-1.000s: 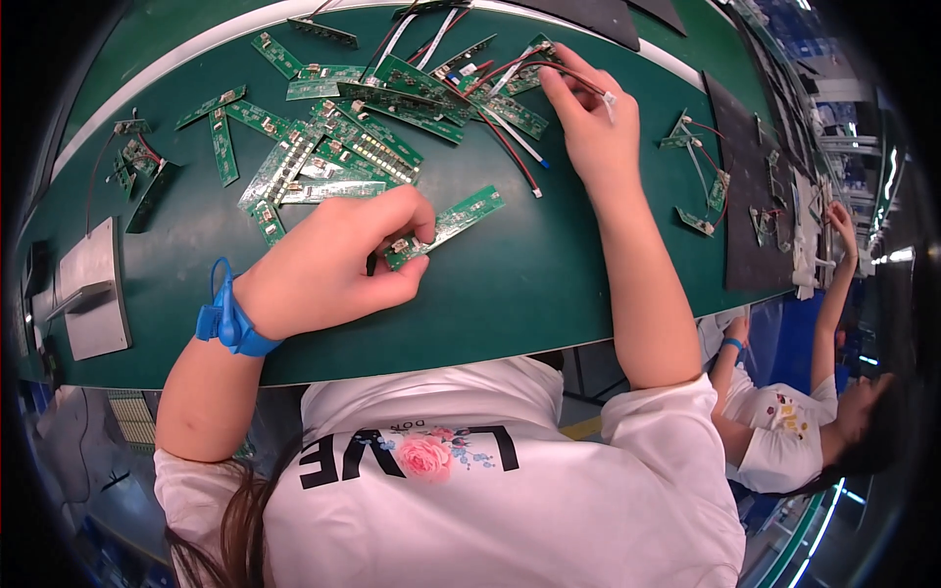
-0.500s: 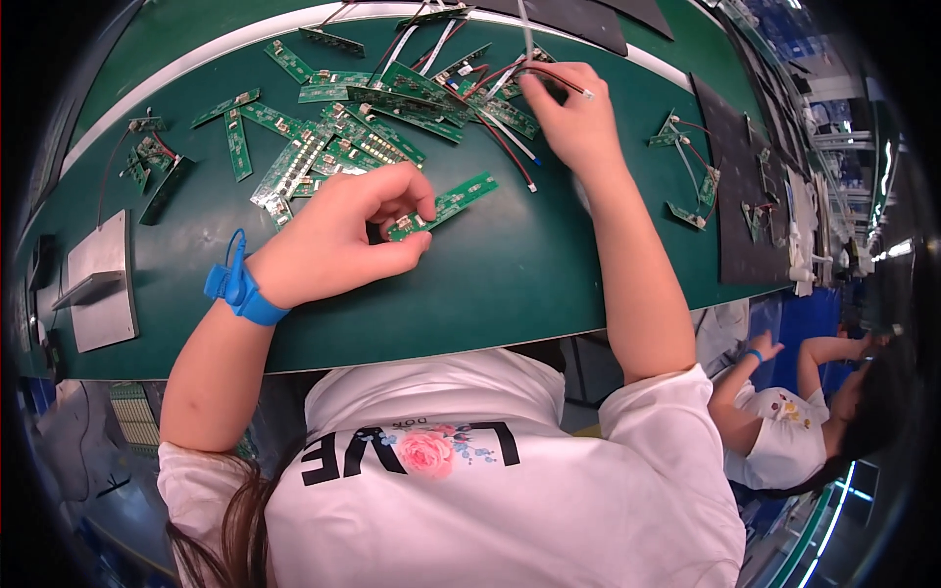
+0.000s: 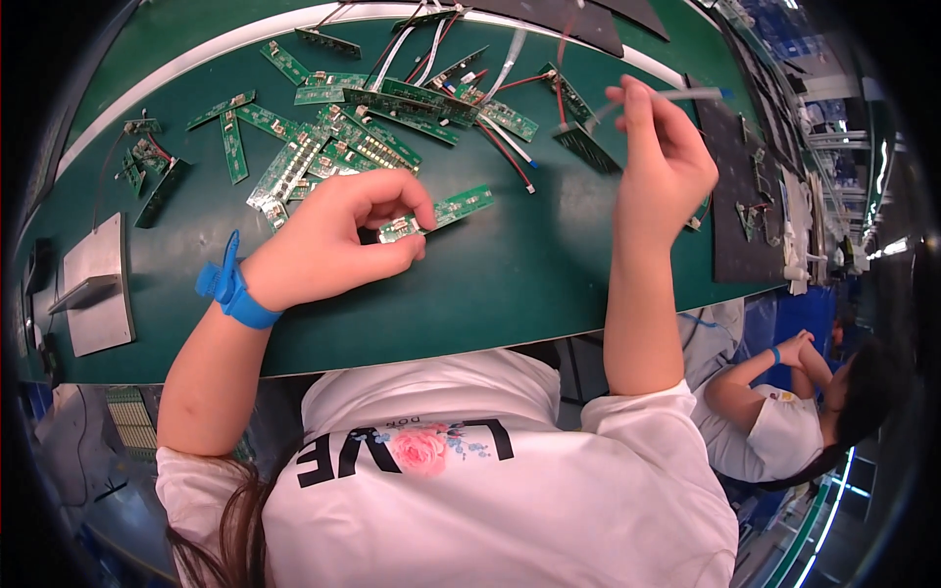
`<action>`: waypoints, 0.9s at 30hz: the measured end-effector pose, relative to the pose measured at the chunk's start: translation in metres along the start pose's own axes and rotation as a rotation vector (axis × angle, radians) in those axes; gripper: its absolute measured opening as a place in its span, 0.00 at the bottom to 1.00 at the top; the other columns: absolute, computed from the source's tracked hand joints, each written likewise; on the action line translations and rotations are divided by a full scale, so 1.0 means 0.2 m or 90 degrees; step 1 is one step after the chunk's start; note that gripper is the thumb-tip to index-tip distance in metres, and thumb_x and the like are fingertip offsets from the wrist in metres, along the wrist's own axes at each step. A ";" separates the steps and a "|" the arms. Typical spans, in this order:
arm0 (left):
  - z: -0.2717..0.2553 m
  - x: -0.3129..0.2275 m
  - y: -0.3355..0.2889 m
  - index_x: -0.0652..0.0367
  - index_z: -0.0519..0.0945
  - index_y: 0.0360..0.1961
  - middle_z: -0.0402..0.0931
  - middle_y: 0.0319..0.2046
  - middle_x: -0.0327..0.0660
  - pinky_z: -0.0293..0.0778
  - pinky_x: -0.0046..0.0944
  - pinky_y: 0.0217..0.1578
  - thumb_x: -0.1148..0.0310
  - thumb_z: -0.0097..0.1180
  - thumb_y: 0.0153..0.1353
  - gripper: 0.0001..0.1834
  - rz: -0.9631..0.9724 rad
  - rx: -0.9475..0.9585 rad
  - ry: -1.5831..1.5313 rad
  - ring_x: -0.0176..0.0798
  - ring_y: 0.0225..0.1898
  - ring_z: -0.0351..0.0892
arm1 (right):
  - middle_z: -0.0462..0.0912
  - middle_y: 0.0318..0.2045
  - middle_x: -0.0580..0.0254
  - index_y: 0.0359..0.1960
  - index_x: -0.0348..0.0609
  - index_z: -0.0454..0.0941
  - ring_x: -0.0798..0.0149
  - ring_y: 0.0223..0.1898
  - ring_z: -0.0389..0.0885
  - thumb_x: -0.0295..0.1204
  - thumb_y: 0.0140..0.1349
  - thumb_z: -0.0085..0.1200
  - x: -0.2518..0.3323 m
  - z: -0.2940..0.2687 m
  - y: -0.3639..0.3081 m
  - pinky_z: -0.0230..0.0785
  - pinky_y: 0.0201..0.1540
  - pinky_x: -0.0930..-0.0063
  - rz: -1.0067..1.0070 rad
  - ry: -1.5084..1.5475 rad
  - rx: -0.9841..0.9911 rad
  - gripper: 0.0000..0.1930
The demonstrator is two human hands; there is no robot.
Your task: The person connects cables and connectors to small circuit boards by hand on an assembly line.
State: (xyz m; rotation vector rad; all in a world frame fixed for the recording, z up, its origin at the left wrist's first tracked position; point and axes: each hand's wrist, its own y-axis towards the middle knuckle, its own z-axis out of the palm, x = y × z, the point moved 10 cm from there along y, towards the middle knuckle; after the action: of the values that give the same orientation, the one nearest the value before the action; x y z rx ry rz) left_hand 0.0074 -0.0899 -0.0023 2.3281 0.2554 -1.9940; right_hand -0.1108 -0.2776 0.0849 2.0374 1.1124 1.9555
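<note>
One slim, rectangular circuit board (image 3: 461,207) sits mid-frame, its end pinched in the grip of the left hand (image 3: 328,233) over the smooth green counter (image 3: 490,309). Upper right, the right hand (image 3: 665,167) pinches a flat, pale, blue-tipped ribbon cable (image 3: 696,94), blurred. Glossy board strips (image 3: 292,165) overlap upper left.

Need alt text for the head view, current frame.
A person's left hand holds a narrow green circuit board over a dark green table, while the raised right hand holds a blurred pale cable with a blue tip. Beyond the left hand lies a jumbled pile of boards; a blue strap circles the left wrist.
</note>
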 end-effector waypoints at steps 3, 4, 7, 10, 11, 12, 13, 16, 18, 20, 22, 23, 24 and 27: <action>0.07 0.02 -0.01 0.65 0.77 0.34 0.76 0.28 0.39 0.72 0.25 0.26 0.78 0.54 0.53 0.06 -0.070 0.096 -0.145 0.27 0.29 0.76 | 0.84 0.28 0.60 0.36 0.38 0.82 0.70 0.24 0.76 0.19 0.54 0.57 0.21 0.03 -0.17 0.63 0.30 0.82 -0.255 -0.215 0.002 0.08; 0.07 0.02 -0.01 0.65 0.77 0.34 0.76 0.28 0.39 0.72 0.25 0.26 0.78 0.54 0.53 0.06 -0.077 0.096 -0.149 0.27 0.29 0.76 | 0.84 0.30 0.61 0.39 0.39 0.81 0.69 0.23 0.74 0.15 0.49 0.56 0.27 0.09 -0.25 0.61 0.30 0.79 -0.308 -0.287 0.034 0.14; 0.13 0.04 -0.03 0.66 0.78 0.32 0.78 0.26 0.40 0.72 0.24 0.20 0.76 0.56 0.55 0.05 -0.111 0.169 -0.210 0.27 0.25 0.76 | 0.83 0.30 0.64 0.41 0.41 0.80 0.68 0.23 0.72 0.14 0.44 0.55 0.30 0.20 -0.40 0.59 0.29 0.75 -0.449 -0.273 0.120 0.19; 0.15 0.02 -0.03 0.66 0.78 0.32 0.78 0.25 0.40 0.71 0.23 0.21 0.74 0.57 0.56 0.06 -0.128 0.197 -0.218 0.27 0.24 0.76 | 0.81 0.29 0.66 0.41 0.42 0.81 0.68 0.23 0.72 0.15 0.41 0.56 0.29 0.29 -0.47 0.58 0.30 0.74 -0.446 -0.263 0.224 0.21; 0.15 0.02 -0.04 0.65 0.78 0.32 0.78 0.25 0.39 0.71 0.23 0.22 0.71 0.58 0.56 0.07 -0.145 0.194 -0.217 0.26 0.24 0.76 | 0.81 0.28 0.66 0.41 0.42 0.81 0.68 0.23 0.72 0.15 0.42 0.56 0.29 0.30 -0.48 0.58 0.30 0.74 -0.446 -0.256 0.229 0.20; 0.14 0.03 -0.04 0.65 0.78 0.32 0.78 0.25 0.39 0.71 0.23 0.22 0.71 0.58 0.56 0.07 -0.147 0.193 -0.219 0.26 0.24 0.76 | 0.80 0.27 0.67 0.41 0.42 0.81 0.68 0.23 0.72 0.16 0.43 0.56 0.29 0.30 -0.48 0.58 0.30 0.75 -0.449 -0.253 0.232 0.19; 0.14 0.04 -0.03 0.65 0.78 0.32 0.78 0.25 0.39 0.71 0.23 0.22 0.71 0.58 0.56 0.07 -0.144 0.183 -0.222 0.26 0.24 0.76 | 0.80 0.27 0.67 0.41 0.42 0.81 0.68 0.23 0.72 0.16 0.43 0.56 0.28 0.30 -0.48 0.58 0.30 0.75 -0.448 -0.252 0.234 0.19; 0.13 0.04 -0.03 0.64 0.78 0.33 0.78 0.25 0.39 0.71 0.24 0.22 0.70 0.58 0.56 0.08 -0.130 0.175 -0.183 0.26 0.23 0.75 | 0.80 0.26 0.65 0.39 0.42 0.81 0.67 0.23 0.73 0.16 0.44 0.56 0.21 0.27 -0.44 0.58 0.32 0.75 -0.354 -0.191 0.213 0.17; 0.12 0.04 -0.03 0.64 0.78 0.33 0.78 0.25 0.39 0.70 0.25 0.23 0.69 0.58 0.56 0.08 -0.120 0.175 -0.141 0.26 0.23 0.75 | 0.80 0.25 0.66 0.38 0.43 0.81 0.67 0.23 0.73 0.17 0.46 0.55 0.17 0.26 -0.41 0.58 0.33 0.75 -0.279 -0.165 0.216 0.15; 0.13 0.03 -0.03 0.65 0.78 0.32 0.78 0.24 0.39 0.70 0.24 0.23 0.68 0.57 0.59 0.09 -0.123 0.172 -0.181 0.26 0.22 0.75 | 0.80 0.25 0.67 0.37 0.43 0.82 0.67 0.23 0.73 0.17 0.46 0.56 0.18 0.29 -0.42 0.58 0.33 0.75 -0.273 -0.154 0.263 0.15; 0.13 0.04 -0.03 0.65 0.78 0.32 0.78 0.24 0.39 0.70 0.25 0.23 0.67 0.55 0.60 0.10 -0.127 0.157 -0.197 0.27 0.22 0.75 | 0.80 0.25 0.67 0.37 0.44 0.82 0.68 0.23 0.73 0.17 0.46 0.56 0.18 0.31 -0.44 0.58 0.34 0.75 -0.267 -0.146 0.309 0.14; 0.12 0.04 -0.03 0.65 0.78 0.31 0.78 0.24 0.39 0.70 0.25 0.24 0.67 0.54 0.61 0.10 -0.130 0.142 -0.212 0.27 0.22 0.75 | 0.80 0.24 0.68 0.37 0.44 0.82 0.68 0.24 0.73 0.18 0.46 0.56 0.18 0.33 -0.46 0.58 0.34 0.75 -0.271 -0.155 0.328 0.14; 0.12 0.05 -0.03 0.65 0.78 0.31 0.78 0.24 0.39 0.70 0.25 0.24 0.67 0.54 0.61 0.10 -0.130 0.142 -0.212 0.27 0.22 0.75 | 0.80 0.24 0.69 0.36 0.45 0.82 0.68 0.25 0.73 0.18 0.46 0.57 0.19 0.34 -0.47 0.57 0.35 0.75 -0.275 -0.163 0.347 0.14; 0.11 0.04 -0.02 0.65 0.78 0.30 0.77 0.23 0.39 0.70 0.25 0.24 0.67 0.51 0.63 0.11 -0.105 0.133 -0.215 0.27 0.21 0.74 | 0.80 0.25 0.70 0.38 0.46 0.81 0.68 0.26 0.73 0.21 0.45 0.60 0.20 0.36 -0.48 0.57 0.35 0.75 -0.341 -0.185 0.356 0.15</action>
State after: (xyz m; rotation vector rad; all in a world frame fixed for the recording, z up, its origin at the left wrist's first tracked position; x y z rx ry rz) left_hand -0.0144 -0.0883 -0.0127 2.0842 0.2337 -2.5642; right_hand -0.0911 -0.1562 0.0541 1.8603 2.0179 1.1356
